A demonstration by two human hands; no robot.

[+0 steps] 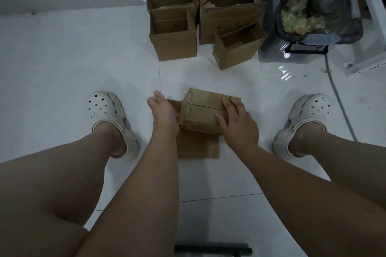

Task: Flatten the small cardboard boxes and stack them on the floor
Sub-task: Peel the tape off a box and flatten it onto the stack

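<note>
The small cardboard box (203,113) lay on its side between the two hands, resting on a flattened cardboard sheet (198,148) that spread toward the person beneath both wrists. The right hand (238,123) gripped the box's right end, fingers curved over the top and thumb on the near face. The left hand (165,110) was against the box's left end by a loose flap (173,104); its fingers were hidden, so its grip could not be told. Beyond the hands stood open cardboard boxes (173,26), well apart. A white clog (106,110) sat outside the left hand.
</note>
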